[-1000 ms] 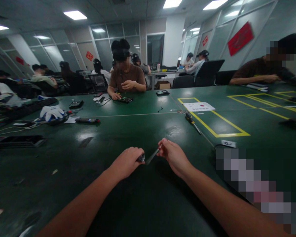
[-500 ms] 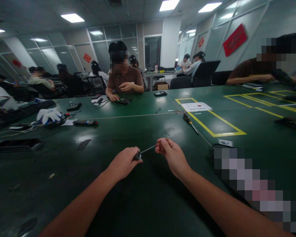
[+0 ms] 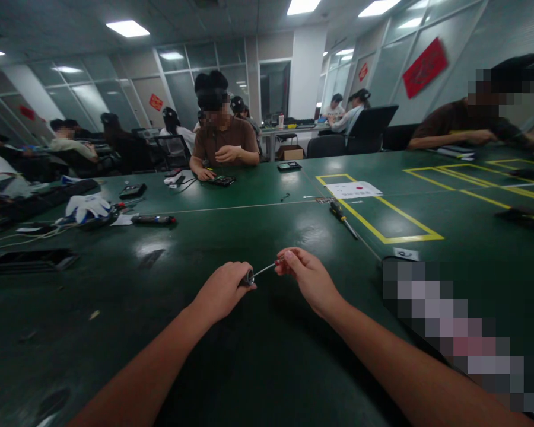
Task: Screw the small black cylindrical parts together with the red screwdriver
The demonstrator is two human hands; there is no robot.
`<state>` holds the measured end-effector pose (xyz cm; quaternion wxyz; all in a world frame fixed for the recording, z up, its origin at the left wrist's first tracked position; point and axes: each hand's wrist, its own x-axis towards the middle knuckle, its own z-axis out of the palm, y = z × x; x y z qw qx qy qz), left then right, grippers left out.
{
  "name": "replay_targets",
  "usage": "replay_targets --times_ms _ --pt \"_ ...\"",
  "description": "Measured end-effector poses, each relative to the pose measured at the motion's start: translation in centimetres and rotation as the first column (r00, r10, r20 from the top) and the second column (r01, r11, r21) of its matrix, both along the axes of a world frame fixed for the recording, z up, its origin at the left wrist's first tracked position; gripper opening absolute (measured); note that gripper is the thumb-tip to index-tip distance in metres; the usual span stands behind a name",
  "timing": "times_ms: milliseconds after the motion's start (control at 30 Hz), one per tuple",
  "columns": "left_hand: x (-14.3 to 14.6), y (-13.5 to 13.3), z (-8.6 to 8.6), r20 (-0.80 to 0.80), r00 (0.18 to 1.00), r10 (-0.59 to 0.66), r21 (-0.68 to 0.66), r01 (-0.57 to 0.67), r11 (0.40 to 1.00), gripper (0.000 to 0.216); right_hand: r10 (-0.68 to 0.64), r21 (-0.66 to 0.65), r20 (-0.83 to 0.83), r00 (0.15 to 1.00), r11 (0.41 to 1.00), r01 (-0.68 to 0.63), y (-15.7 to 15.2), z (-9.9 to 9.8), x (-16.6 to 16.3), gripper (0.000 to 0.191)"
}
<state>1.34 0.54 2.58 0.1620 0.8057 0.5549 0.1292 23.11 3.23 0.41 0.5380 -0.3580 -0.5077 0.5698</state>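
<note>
My left hand [image 3: 225,290] is wrapped round a dark tube [image 3: 248,279], whose round, metal-rimmed end faces right and toward me. Between the thumb and fingers of my right hand [image 3: 309,279] is a thin metal rod [image 3: 265,269]. A small reddish spot shows where my right fingertips pinch it. The rod slants down to the left and reaches the tube's end; whether its tip is inside or just beside the opening I cannot tell. Both hands are above the green table [image 3: 231,367], close together in front of me.
Ahead to the right lies a yellow-and-black screwdriver [image 3: 343,220] beside a yellow tape outline [image 3: 409,239] and a white paper [image 3: 355,190]. To the left are a dark cylindrical tool [image 3: 153,220] and white-blue gloves [image 3: 88,207]. A co-worker [image 3: 225,139] sits across the table.
My right hand has shifted slightly left, so less of the rod shows between my hands. The reddish spot at the fingertips has come into sight. My left hand stays nearly in place.
</note>
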Motion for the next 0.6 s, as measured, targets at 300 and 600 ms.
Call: replay_targets --times_ms 300,600 --pt "0.01 0.02 0.01 0.022 0.999 0.047 -0.016 -0.047 0.999 0.011 -0.078 0.037 0.042 0.996 0.996 0.077 -0.13 -0.31 -0.10 0.031" --pt "-0.22 0.24 -0.52 0.076 0.996 0.055 -0.006 -0.055 0.998 0.011 -0.027 0.009 0.022 0.999 1.000 0.027 -0.29 -0.34 -0.23 0.031"
